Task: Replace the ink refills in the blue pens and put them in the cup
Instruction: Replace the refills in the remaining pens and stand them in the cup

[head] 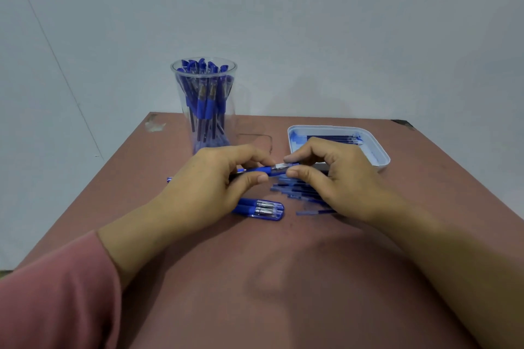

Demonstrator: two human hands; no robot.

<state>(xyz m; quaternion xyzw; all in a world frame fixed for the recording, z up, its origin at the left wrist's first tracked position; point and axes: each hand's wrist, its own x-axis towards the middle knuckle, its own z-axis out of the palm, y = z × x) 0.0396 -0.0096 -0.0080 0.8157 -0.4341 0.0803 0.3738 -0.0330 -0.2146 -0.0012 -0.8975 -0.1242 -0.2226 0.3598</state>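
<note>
A blue pen (262, 170) lies level between both hands above the table. My left hand (215, 181) grips its barrel at the blue grip. My right hand (329, 178) pinches the clear tip end between thumb and forefinger. A tall clear cup (203, 122) at the back holds several blue pens standing upright. Capped blue pens (262, 209) lie side by side under my left hand. Loose blue refills (300, 191) lie spread on the table under my right hand. A white tray (380, 154) at the back right holds a few more refills (334, 139).
The brown table (255, 278) ends at a pale wall behind the cup. Its left edge runs diagonally past my pink sleeve (56, 297). The far corners show chipped patches (154, 123).
</note>
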